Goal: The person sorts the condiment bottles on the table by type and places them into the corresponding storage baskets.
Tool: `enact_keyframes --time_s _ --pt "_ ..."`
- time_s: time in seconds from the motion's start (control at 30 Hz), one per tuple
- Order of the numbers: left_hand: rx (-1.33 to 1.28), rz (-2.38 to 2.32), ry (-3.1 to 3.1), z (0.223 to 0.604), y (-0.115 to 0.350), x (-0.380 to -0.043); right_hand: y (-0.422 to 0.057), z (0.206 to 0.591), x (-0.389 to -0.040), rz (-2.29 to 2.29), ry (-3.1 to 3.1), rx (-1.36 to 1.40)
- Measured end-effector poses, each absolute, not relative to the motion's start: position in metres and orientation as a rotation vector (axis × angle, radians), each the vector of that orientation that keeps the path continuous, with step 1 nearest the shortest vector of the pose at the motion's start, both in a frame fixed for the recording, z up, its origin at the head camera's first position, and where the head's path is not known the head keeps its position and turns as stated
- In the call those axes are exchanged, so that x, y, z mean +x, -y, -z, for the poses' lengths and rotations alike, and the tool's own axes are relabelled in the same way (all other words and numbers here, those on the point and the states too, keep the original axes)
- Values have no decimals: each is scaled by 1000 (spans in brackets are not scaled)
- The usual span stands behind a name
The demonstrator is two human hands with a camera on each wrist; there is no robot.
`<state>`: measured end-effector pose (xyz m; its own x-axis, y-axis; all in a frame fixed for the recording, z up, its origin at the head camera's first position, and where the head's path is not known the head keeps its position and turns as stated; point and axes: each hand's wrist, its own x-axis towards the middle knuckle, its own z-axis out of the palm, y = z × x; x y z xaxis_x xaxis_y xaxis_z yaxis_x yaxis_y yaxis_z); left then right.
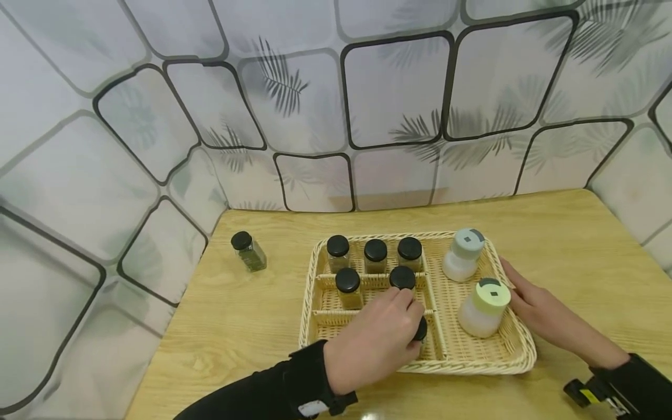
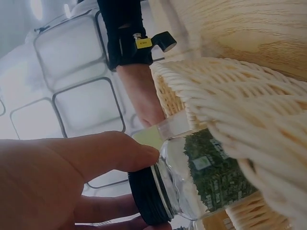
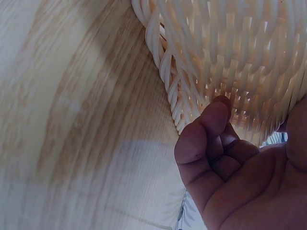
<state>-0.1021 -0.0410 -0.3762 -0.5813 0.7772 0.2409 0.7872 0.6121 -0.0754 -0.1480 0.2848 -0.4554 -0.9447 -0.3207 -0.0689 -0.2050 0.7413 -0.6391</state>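
Note:
My left hand (image 1: 375, 335) reaches over the front of the wicker basket (image 1: 478, 367), pinching the black lid of a spice jar (image 2: 216, 167) between thumb and fingers. Green dried herbs show through its glass, and the jar stands inside the basket wall. In the head view, the hand covers most of that jar. At the basket's right side, my right hand (image 3: 244, 177) grips the woven wall, its fingers curled against the outside. Nearest to it inside the basket is a white bottle with a yellow-green cap (image 1: 485, 309).
Several black-lidded jars, one of them a jar of yellowish spice (image 1: 349, 289), stand in the basket's left compartments. A bottle with a grey-blue cap (image 1: 464, 255) is in the right compartment. Another herb jar (image 1: 249, 252) stands on the wooden table (image 1: 210, 338), left of the basket.

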Motion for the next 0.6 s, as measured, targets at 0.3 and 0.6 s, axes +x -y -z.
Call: enact_keyframes --time_s 0.3,0.6 --pt "-1249 69 2617 381 43 -100 -285 457 -146 968 -2785 -425" --pt "-1261 66 2634 380 42 -100 -286 456 -147 958 -2788 -412"
